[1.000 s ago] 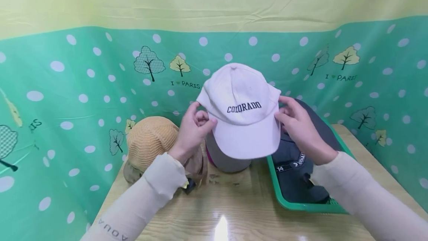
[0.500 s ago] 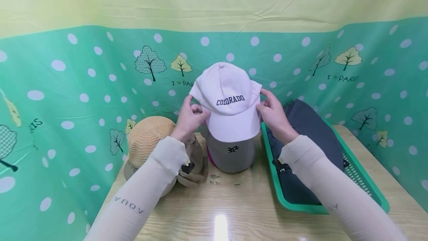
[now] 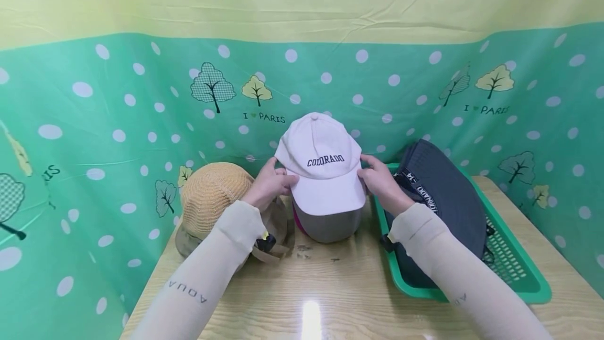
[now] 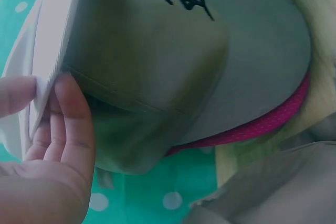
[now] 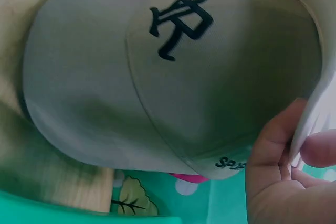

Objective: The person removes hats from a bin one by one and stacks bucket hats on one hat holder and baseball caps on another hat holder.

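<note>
A white baseball cap (image 3: pixel 325 146) marked COLORADO is held between both hands in the head view. My left hand (image 3: pixel 271 183) pinches its left edge, thumb on one side and fingers on the other. On the opposite edge my right hand (image 3: pixel 381 182) pinches it the same way. Directly beneath is a grey baseball cap (image 3: pixel 330 226) with a dark emblem, plain in the left wrist view as the grey cap (image 4: pixel 142 45) and in the right wrist view as well (image 5: pixel 89 77). Under the grey brim a pink brim (image 4: pixel 262 127) shows. The white cap covers most of the grey crown.
To the left stands a straw-coloured knit hat (image 3: pixel 214 195) on top of brown hats (image 3: pixel 278 224). A green basket (image 3: pixel 533 282) at the right holds dark hats (image 3: pixel 443 209). All rest on a wooden table (image 3: pixel 264 303) before a green dotted curtain (image 3: pixel 118 172).
Both hands have carried the white cap leftward, then lowered it over the grey cap. The dark hat in the basket has shifted as the right arm moved left.
</note>
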`<state>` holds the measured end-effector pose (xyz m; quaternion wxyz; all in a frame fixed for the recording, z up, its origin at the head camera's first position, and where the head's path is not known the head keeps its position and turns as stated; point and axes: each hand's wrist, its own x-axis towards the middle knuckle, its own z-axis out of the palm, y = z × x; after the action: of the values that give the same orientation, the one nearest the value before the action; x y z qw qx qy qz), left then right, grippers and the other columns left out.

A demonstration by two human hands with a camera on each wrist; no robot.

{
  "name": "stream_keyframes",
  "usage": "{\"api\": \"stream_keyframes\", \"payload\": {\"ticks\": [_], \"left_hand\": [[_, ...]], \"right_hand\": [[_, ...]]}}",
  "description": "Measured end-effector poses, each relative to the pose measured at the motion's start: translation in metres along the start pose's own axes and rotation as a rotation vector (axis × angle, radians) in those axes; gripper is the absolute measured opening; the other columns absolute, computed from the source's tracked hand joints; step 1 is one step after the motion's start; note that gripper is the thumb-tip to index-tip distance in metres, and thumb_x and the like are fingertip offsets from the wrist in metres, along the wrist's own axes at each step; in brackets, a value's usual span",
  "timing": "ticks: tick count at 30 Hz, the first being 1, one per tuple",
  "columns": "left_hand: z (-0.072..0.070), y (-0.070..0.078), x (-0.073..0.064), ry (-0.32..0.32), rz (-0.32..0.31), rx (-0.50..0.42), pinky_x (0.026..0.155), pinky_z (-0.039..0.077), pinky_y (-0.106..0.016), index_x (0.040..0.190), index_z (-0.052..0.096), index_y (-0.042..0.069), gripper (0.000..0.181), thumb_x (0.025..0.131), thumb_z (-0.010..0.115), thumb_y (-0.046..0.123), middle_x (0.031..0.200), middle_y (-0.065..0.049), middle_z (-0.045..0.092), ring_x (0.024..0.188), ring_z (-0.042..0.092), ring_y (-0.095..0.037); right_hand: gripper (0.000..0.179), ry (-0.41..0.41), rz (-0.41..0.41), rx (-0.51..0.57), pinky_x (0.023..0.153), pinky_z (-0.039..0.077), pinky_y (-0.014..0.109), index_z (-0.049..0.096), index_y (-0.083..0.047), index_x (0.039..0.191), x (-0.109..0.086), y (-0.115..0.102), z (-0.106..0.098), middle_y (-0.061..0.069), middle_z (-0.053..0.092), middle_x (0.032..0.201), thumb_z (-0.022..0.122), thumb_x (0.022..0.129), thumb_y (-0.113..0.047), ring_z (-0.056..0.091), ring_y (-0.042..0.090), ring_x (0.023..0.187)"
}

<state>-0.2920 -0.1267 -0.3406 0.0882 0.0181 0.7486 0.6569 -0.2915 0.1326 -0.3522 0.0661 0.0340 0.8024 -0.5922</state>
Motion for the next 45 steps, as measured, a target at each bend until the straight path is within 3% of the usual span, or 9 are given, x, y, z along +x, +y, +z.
{"api": "stream_keyframes", "payload": {"ticks": [4, 9, 13, 16, 23, 28, 33, 39, 45], "left_hand": [[0.0, -0.011, -0.002, -0.003, -0.034, -0.012, 0.072, 0.055, -0.033, 0.147, 0.018, 0.005, 0.075, 0.087, 0.062, -0.003, 0.115, -0.02, 0.063, 0.078, 0.066, -0.021], [0.003, -0.027, -0.012, 0.027, -0.029, 0.037, 0.071, 0.052, -0.036, 0.146, 0.02, 0.005, 0.072, 0.088, 0.062, 0.0, 0.104, -0.018, 0.066, 0.073, 0.063, -0.019], [0.011, -0.04, -0.022, 0.138, 0.018, 0.134, 0.062, 0.048, -0.03, 0.147, 0.021, 0.001, 0.073, 0.088, 0.064, 0.003, 0.086, -0.011, 0.065, 0.066, 0.058, -0.016], [0.019, -0.048, -0.028, 0.23, 0.049, 0.187, 0.057, 0.046, -0.027, 0.138, 0.036, -0.004, 0.059, 0.087, 0.065, 0.006, 0.082, -0.01, 0.063, 0.062, 0.056, -0.016], [0.028, -0.061, -0.034, 0.412, 0.129, 0.292, 0.068, 0.049, -0.03, 0.107, 0.06, -0.003, 0.031, 0.083, 0.071, 0.012, 0.087, -0.009, 0.06, 0.078, 0.057, -0.019], [0.035, -0.064, -0.04, 0.42, 0.243, 0.338, 0.063, 0.051, -0.03, 0.104, 0.061, -0.003, 0.03, 0.08, 0.074, 0.01, 0.081, -0.008, 0.063, 0.07, 0.061, -0.017], [0.038, -0.074, -0.041, 0.431, 0.324, 0.379, 0.06, 0.052, -0.029, 0.103, 0.061, -0.002, 0.03, 0.079, 0.075, 0.008, 0.08, -0.008, 0.064, 0.068, 0.061, -0.016], [0.042, -0.094, -0.042, 0.487, 0.281, 0.381, 0.063, 0.052, -0.031, 0.104, 0.06, -0.003, 0.033, 0.077, 0.077, 0.008, 0.084, -0.011, 0.066, 0.07, 0.062, -0.018], [0.055, -0.112, -0.039, 0.523, 0.228, 0.412, 0.065, 0.052, -0.032, 0.098, 0.061, 0.003, 0.029, 0.076, 0.078, 0.011, 0.081, -0.006, 0.067, 0.071, 0.063, -0.016]], "right_hand": [[0.054, -0.012, 0.058, -0.057, 0.083, 0.05, 0.041, 0.024, -0.012, 0.151, -0.003, 0.003, 0.005, 0.014, 0.037, 0.145, 0.038, 0.1, -0.016, 0.05, 0.029, 0.113], [0.049, 0.045, 0.021, -0.232, 0.08, 0.049, 0.041, 0.028, -0.001, 0.146, -0.01, 0.009, 0.016, 0.022, 0.04, 0.138, 0.035, 0.099, -0.013, 0.049, 0.033, 0.113], [0.049, 0.059, -0.016, -0.329, 0.088, 0.046, 0.045, 0.028, 0.002, 0.143, -0.019, 0.014, 0.025, 0.024, 0.04, 0.138, 0.033, 0.098, -0.014, 0.045, 0.035, 0.118], [0.051, 0.069, -0.039, -0.35, 0.099, 0.04, 0.049, 0.029, 0.004, 0.142, -0.027, 0.016, 0.033, 0.026, 0.04, 0.139, 0.039, 0.096, -0.015, 0.043, 0.036, 0.122], [0.072, 0.192, -0.192, -0.396, 0.096, 0.042, 0.049, 0.036, 0.008, 0.135, -0.041, 0.028, 0.053, 0.028, 0.044, 0.126, 0.068, 0.084, -0.031, 0.046, 0.036, 0.114], [0.103, 0.277, -0.209, -0.438, 0.098, 0.038, 0.05, 0.023, 0.004, 0.142, -0.045, 0.036, 0.066, 0.029, 0.032, 0.131, 0.077, 0.072, -0.051, 0.038, 0.039, 0.117], [0.106, 0.3, -0.161, -0.441, 0.1, 0.034, 0.054, 0.019, 0.001, 0.144, -0.049, 0.04, 0.08, 0.029, 0.027, 0.133, 0.076, 0.073, -0.053, 0.032, 0.043, 0.121], [0.115, 0.393, -0.177, -0.429, 0.099, 0.034, 0.057, 0.019, 0.004, 0.146, -0.046, 0.056, 0.099, 0.031, 0.028, 0.135, 0.075, 0.07, -0.061, 0.033, 0.047, 0.122], [0.122, 0.473, -0.234, -0.287, 0.106, 0.029, 0.051, 0.017, -0.004, 0.151, -0.029, 0.096, 0.106, 0.026, 0.025, 0.141, 0.077, 0.064, -0.065, 0.028, 0.038, 0.128]]}}
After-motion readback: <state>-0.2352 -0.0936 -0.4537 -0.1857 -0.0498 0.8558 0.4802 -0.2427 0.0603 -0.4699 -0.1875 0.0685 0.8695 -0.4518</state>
